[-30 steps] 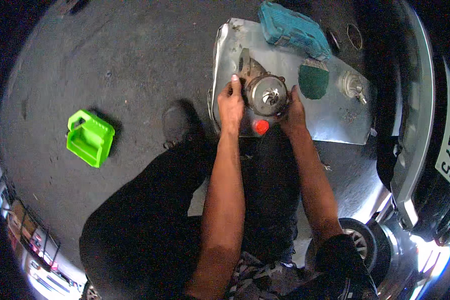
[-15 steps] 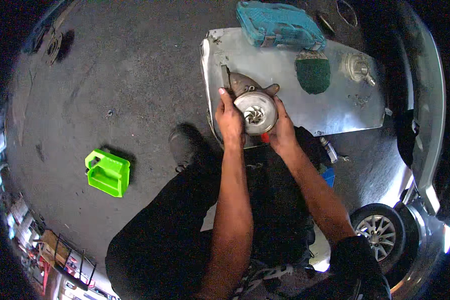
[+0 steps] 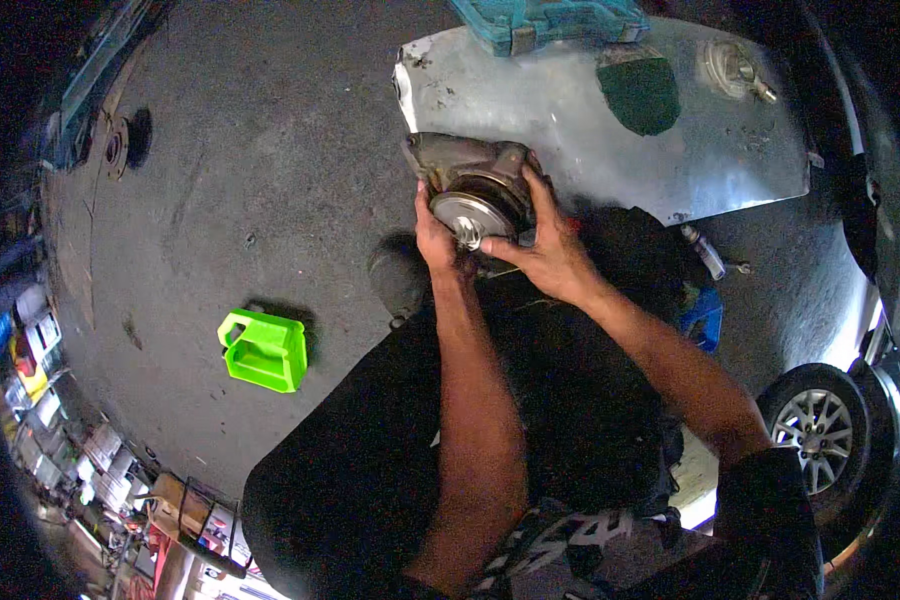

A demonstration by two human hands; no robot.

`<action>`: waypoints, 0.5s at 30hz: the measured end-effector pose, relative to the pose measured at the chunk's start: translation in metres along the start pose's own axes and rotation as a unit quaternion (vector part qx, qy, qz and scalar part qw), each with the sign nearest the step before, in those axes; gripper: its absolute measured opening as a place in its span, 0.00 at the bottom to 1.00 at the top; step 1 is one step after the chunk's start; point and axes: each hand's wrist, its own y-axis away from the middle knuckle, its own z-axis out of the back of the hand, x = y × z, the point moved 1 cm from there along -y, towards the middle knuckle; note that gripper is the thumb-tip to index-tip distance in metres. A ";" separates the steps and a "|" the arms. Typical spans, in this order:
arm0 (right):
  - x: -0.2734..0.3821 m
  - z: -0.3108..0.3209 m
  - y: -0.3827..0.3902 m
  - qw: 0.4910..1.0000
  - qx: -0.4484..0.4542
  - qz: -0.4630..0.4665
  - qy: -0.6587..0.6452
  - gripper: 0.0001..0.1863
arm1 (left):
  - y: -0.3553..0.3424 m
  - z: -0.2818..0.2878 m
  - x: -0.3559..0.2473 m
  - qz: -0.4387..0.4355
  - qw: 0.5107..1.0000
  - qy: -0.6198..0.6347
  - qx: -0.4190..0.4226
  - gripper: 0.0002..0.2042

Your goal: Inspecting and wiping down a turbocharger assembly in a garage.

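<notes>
Between my two hands is a turbocharger (image 3: 473, 160), a brown cast housing with a round silver plate and a small bladed wheel at its near side. My left hand (image 3: 438, 235) grips its left edge, the fingers partly hidden underneath. My right hand (image 3: 550, 250) wraps the right side, with the thumb at the wheel and the fingers up along the housing. The part is tilted, its wheel facing toward me. Beyond it lies a silver metal panel (image 3: 570, 120) bearing a dark green round patch (image 3: 640, 97) and a metal compressor housing (image 3: 732, 70).
A teal tool case (image 3: 560, 22) stands at the panel's far edge. On the floor at left sits a bright green cut-open jug (image 3: 270, 350). To the right are a small spray can (image 3: 705, 252), a blue object (image 3: 703, 320) and a car wheel (image 3: 815, 430). Clutter fills the lower left.
The turbocharger has tipped so its wheel points more toward me and its housing shows more. My right thumb has come round to the wheel. The whole view has shifted.
</notes>
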 end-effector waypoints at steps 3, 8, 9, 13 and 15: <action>0.005 -0.003 -0.001 0.999 -0.016 0.025 0.029 0.55 | -0.007 0.012 0.002 -0.049 0.995 -0.083 -0.001 0.22; -0.006 0.003 0.002 1.000 -0.027 -0.004 0.001 0.54 | -0.001 -0.007 0.002 0.037 0.999 0.032 -0.004 0.22; -0.007 0.004 0.002 1.000 -0.028 -0.006 0.002 0.54 | 0.000 -0.011 0.002 0.066 0.995 0.072 -0.007 0.22; 0.005 0.002 -0.001 0.999 -0.024 -0.002 0.026 0.54 | -0.004 0.002 0.003 -0.028 0.999 -0.013 -0.008 0.21; 0.006 0.001 -0.002 0.999 -0.013 -0.020 0.028 0.54 | -0.001 0.000 0.004 -0.025 0.999 0.005 -0.037 0.22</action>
